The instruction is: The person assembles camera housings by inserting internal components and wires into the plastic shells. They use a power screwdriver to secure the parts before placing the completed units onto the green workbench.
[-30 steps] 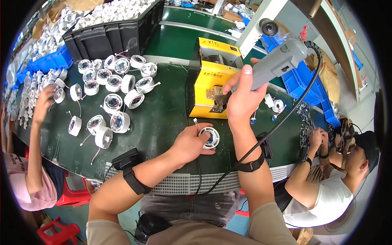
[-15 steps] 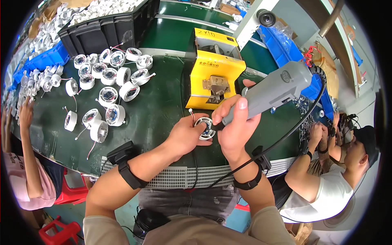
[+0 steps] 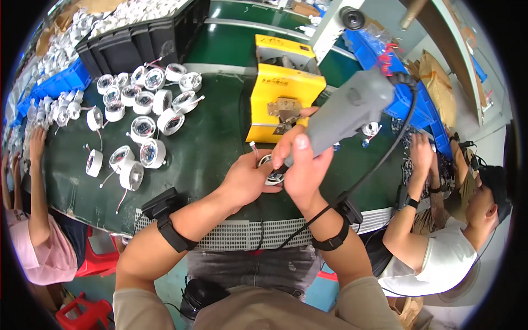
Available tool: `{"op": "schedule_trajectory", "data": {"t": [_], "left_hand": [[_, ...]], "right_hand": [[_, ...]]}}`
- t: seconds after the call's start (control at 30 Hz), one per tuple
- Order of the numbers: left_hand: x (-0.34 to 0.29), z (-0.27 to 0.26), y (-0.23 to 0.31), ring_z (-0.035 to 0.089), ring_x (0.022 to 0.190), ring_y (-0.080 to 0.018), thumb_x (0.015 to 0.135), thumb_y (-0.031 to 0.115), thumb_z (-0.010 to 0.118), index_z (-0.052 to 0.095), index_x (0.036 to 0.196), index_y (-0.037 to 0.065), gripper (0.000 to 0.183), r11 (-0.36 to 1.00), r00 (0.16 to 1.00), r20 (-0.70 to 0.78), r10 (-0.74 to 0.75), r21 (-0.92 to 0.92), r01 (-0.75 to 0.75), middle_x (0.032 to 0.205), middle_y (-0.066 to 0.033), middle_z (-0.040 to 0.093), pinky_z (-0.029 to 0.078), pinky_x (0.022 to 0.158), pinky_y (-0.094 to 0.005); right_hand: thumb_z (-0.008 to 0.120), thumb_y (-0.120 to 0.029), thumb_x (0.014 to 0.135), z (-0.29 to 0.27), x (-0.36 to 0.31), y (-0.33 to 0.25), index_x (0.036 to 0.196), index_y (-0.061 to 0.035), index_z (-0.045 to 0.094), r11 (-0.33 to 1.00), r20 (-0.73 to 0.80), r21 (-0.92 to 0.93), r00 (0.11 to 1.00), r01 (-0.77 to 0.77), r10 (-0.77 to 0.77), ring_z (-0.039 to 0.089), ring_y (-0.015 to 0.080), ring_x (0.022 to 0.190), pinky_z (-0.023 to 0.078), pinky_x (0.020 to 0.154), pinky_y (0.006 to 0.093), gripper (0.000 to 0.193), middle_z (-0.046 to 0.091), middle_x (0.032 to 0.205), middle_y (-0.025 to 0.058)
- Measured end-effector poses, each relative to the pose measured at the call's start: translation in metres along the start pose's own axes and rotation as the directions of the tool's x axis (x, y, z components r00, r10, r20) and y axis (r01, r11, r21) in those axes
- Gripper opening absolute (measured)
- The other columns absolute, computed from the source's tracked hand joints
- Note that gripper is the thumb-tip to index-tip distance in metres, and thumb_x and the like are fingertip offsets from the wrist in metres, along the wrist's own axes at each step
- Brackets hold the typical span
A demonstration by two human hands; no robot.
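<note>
My left hand [image 3: 246, 179] is closed round the edge of a small white ring-shaped housing [image 3: 274, 180] with a circuit board inside, holding it over the green table. A thin lead with a white connector [image 3: 253, 146] sticks up beside its fingers. My right hand [image 3: 303, 173] grips a grey corded electric screwdriver [image 3: 347, 113], tilted with its black nose down at the housing. The fingers and the nose cover much of the housing, so I cannot see whether the bit touches a screw. Just beyond stands a yellow screw feeder [image 3: 286, 88] with a metal outlet.
Several white round housings [image 3: 143, 127] with leads lie on the left of the green table [image 3: 212, 126]. Behind them stands a black crate [image 3: 132, 49]. Blue bins [image 3: 423, 113] line the right. People work on both sides. The screwdriver's cable [image 3: 374, 170] crosses my right forearm.
The screwdriver has shifted left and its nose now overlaps the housing's middle. Both hands have moved slightly left. At the right, the other person's hand has lifted away from the pile.
</note>
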State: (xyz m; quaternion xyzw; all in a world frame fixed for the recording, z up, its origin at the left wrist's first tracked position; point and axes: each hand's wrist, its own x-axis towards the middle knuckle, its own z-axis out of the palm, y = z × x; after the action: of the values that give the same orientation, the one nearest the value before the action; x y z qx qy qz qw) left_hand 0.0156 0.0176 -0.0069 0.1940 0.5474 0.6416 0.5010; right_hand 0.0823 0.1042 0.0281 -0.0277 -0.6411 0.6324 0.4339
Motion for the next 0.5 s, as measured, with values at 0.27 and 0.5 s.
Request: {"op": "schedule_trajectory", "data": {"t": [0.27,0.5], "left_hand": [[-0.028,-0.054,0.044,0.068,0.082,-0.0335,0.086,0.017,0.058,0.06,0.115,-0.003,0.035,0.615,0.982,-0.035,0.184,0.783,-0.088,0.083,-0.0184,0.069,0.054,0.069,-0.0407],[-0.047,-0.109,0.079,0.05,0.12,-0.0428,0.084,0.031,0.067,0.033,0.14,-0.002,0.073,0.277,0.347,-0.358,0.867,0.924,0.262,0.138,-0.0254,0.044,0.043,0.097,-0.0447]], "right_hand": [[0.046,-0.051,0.096,-0.029,0.004,0.002,0.126,-0.0035,0.039,0.958,0.116,0.288,0.992,0.006,-0.041,0.058,0.0198,0.086,0.047,0.081,0.0344,0.057,0.057,0.092,0.0106],[0.074,-0.041,0.075,-0.146,0.052,0.054,0.12,0.0022,0.057,0.329,-0.357,-0.881,0.934,-0.34,0.01,0.06,0.036,0.104,0.047,0.091,0.041,0.064,0.062,0.11,0.0235]]}}
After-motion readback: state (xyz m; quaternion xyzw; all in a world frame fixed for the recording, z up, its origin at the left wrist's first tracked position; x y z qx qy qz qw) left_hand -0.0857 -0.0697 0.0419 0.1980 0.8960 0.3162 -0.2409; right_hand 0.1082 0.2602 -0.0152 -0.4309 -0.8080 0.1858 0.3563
